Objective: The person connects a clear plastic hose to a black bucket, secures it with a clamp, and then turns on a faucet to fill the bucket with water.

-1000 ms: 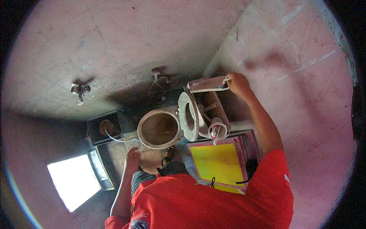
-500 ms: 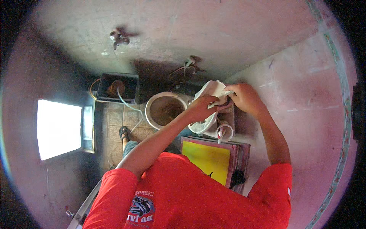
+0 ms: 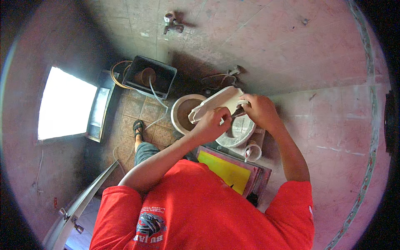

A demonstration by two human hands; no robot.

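Observation:
A cream, trough-shaped piece with a raised rim (image 3: 220, 100) is tilted over a round white bucket (image 3: 236, 144). My left hand (image 3: 213, 123) is closed on the near edge of this piece. My right hand (image 3: 259, 110) pinches its right end, thumb and fingers pressed together. Something small and dark (image 3: 238, 111) shows between my two hands; its kind is unclear. The bucket sits below my hands, with pale content inside. Beside it stands a white cup (image 3: 255, 155) with a stick-like white thing in it.
Left of the bucket is a wide round tub (image 3: 177, 110). A black crate (image 3: 166, 83) with a brown pot and hose stands farther left. Framed panels, one yellow (image 3: 227, 168), lean close to my body. Two taps (image 3: 171, 24) jut from the wall.
The cream piece has swung left, its far end now over the tub, uncovering more of the bucket. My hands keep their hold. The whole view has turned and shifted.

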